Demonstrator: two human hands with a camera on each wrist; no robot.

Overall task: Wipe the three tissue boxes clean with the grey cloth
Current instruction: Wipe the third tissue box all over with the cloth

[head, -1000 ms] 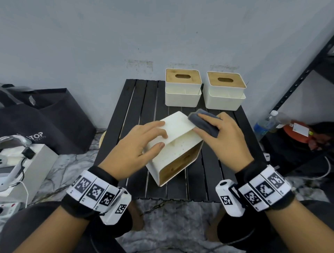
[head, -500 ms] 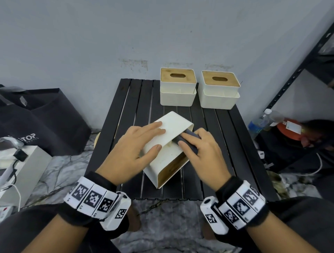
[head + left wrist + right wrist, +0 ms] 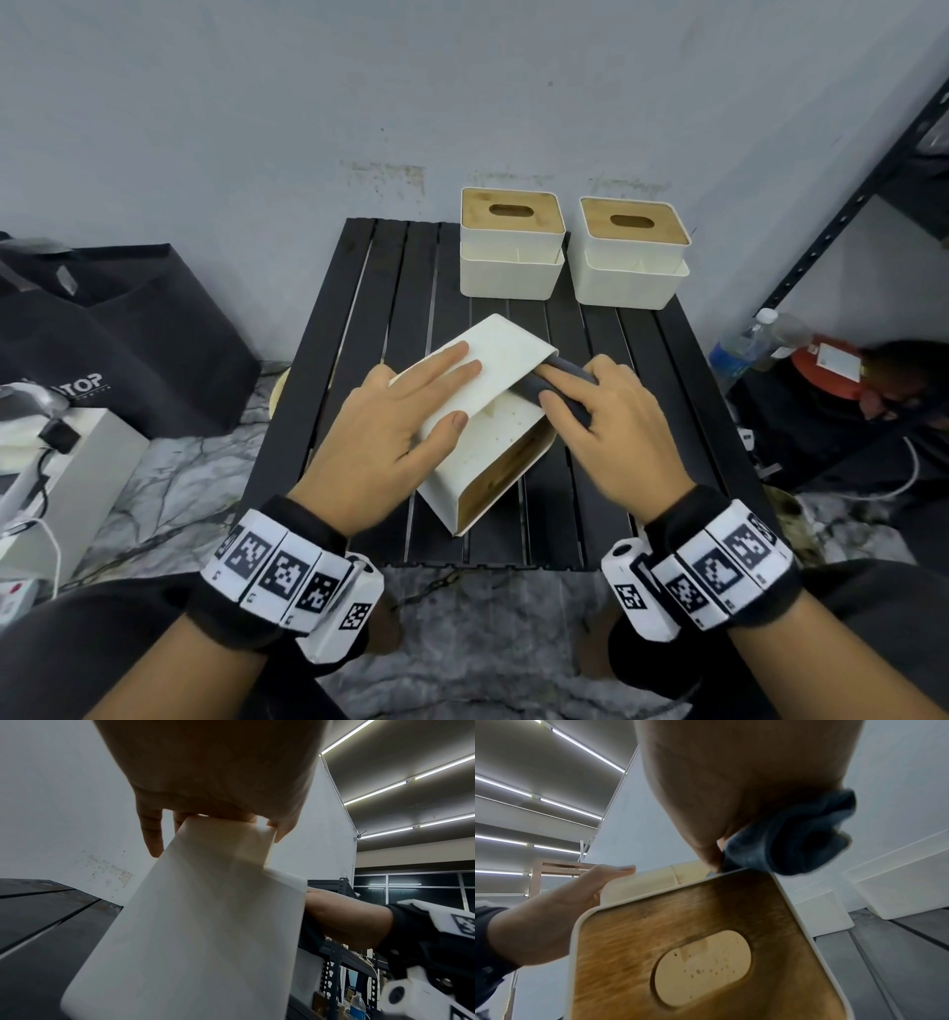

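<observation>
A white tissue box [image 3: 506, 354] with a wooden lid [image 3: 693, 943] is tipped on its edge in the middle of the black slatted table [image 3: 359, 334]. My left hand [image 3: 405, 426] holds it, fingers flat on the upturned face and thumb on the side below. My right hand [image 3: 611, 431] grips the folded grey cloth [image 3: 562, 383] and presses it against the box's right side. In the right wrist view the cloth [image 3: 790, 841] is bunched under my fingers at the box rim. Two more white boxes [image 3: 511, 246] [image 3: 631, 257] stand upright at the back.
A black bag [image 3: 102, 334] and a white device [image 3: 67, 462] sit on the floor to the left. On the right are a water bottle [image 3: 739, 349], a red object [image 3: 821, 370] and a black metal shelf [image 3: 847, 205]. The wall is close behind the table.
My right hand drew the cloth from the box's far corner back along its right side toward me. The left hand kept its hold on the tipped box.
</observation>
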